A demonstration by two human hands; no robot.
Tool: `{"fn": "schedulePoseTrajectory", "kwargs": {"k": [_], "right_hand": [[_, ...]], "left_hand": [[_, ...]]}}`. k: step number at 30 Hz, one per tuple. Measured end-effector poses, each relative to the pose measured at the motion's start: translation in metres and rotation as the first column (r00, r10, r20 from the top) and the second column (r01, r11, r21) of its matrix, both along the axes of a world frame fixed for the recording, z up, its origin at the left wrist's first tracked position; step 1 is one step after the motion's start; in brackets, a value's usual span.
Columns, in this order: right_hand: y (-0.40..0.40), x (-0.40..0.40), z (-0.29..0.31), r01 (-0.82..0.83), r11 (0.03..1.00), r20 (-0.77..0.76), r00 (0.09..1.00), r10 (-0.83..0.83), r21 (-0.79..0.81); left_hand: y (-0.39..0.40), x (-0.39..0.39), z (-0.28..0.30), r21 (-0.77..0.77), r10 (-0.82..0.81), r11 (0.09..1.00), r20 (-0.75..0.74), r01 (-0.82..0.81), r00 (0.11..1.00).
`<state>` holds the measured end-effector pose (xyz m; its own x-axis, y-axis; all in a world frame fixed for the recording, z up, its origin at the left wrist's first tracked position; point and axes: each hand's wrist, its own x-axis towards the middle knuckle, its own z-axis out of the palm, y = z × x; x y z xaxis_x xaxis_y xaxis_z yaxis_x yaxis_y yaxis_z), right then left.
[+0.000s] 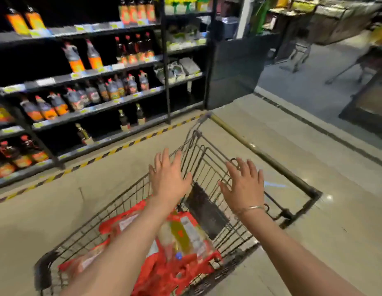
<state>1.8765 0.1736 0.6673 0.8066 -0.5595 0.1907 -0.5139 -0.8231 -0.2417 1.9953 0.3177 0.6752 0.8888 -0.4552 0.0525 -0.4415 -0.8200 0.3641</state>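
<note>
Red packets (177, 272) blur, partly covered, in the cart (121, 202) below spread left hand (167, 178) and right hand (245, 189)

Black shelving (94, 108) stands stocked with dark, orange-labelled bottles (75, 58). A yellow-and-black striped line (130, 144) runs along its foot on the pale, glossy floor (282, 129). Beyond its end panel (232, 71), darker grey flooring (303, 86) leads to dim display counters (335, 26).

Bottle labels (76, 65) and shelf tags (118, 101) are unreadably blurred.
</note>
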Motion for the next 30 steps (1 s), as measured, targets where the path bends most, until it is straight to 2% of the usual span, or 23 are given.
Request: {"fn": "schedulePoseTrajectory", "kwargs": {"k": [3,6,9,13,16,21,25,28,30], "right_hand": [[-0.049,-0.057,0.031,0.145,0.989,0.048,0.988,-0.144,-0.028],[-0.105,-0.148,0.060,0.357,0.932,0.154,0.926,-0.345,-0.055],[-0.152,-0.258,0.073,0.541,0.838,0.240,0.825,-0.513,-0.071],[-0.186,-0.431,0.086,0.731,0.675,0.175,0.681,-0.711,-0.103],[-0.184,-0.559,0.090,0.867,0.488,0.189,0.499,-0.846,-0.106],[-0.144,-0.740,0.086,0.991,0.120,0.194,0.130,-0.972,-0.063],[-0.100,-0.844,0.077,0.988,-0.154,0.147,-0.153,-0.977,0.002],[-0.076,-0.898,0.063,0.950,-0.313,0.133,-0.312,-0.941,0.019],[-0.071,-0.929,0.053,0.919,-0.393,0.097,-0.393,-0.914,0.025]], "left_hand": [[-0.064,-0.034,0.030,-0.005,-0.152,0.988,0.031,0.152,0.988],[-0.142,-0.097,0.063,-0.035,-0.341,0.938,0.089,0.345,0.936],[-0.216,-0.185,0.084,-0.066,-0.493,0.861,0.132,0.504,0.860],[-0.300,-0.338,0.091,-0.085,-0.687,0.709,0.143,0.701,0.712],[-0.342,-0.457,0.092,-0.062,-0.817,0.556,0.139,0.829,0.559],[-0.376,-0.645,0.086,0.021,-0.962,0.233,0.151,0.972,0.227],[-0.388,-0.769,0.074,0.081,-0.993,-0.019,0.112,0.997,-0.028],[-0.400,-0.845,0.059,0.113,-0.978,-0.184,0.078,0.976,-0.194],[-0.411,-0.887,0.048,0.097,-0.963,-0.256,0.063,0.962,-0.263]]}}
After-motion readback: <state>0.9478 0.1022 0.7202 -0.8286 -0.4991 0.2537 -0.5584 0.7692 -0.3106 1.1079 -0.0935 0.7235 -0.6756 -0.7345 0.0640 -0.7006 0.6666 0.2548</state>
